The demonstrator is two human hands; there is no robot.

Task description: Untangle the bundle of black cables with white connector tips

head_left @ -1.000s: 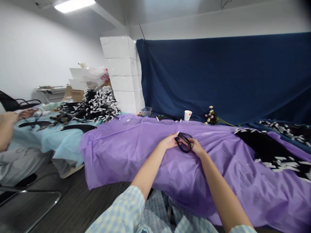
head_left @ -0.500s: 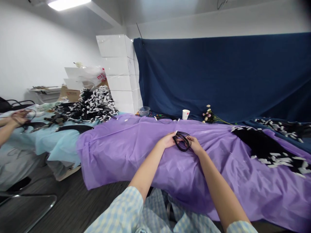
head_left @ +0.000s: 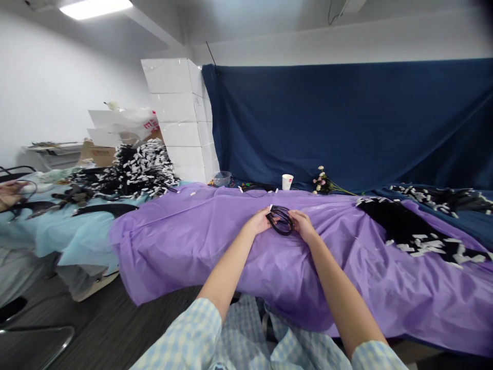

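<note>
A looped bundle of thin black cable [head_left: 284, 229] is held between my two hands above the purple cloth. My left hand [head_left: 258, 222] is closed on its left side, where a small white end piece [head_left: 270, 208] sticks up by the fingers. On the other side, the fingertips of my right hand [head_left: 302, 223] pinch the loops. Some fingers are hidden behind the coil. Beyond my hands, another thin black cable [head_left: 257, 192] with white ends lies along the back of the table.
Purple cloth [head_left: 185, 236] covers the table. Black cables with white ends [head_left: 400, 221] lie at the right; a bigger heap [head_left: 142, 167] sits at the left. A paper cup [head_left: 287, 181] and flowers [head_left: 322, 181] stand behind. A co-worker's hand [head_left: 10, 194] shows far left.
The whole view has shifted slightly, so things appear further left. My right hand has shifted its fingers along the coil's upper right edge; both hands keep hold of it.
</note>
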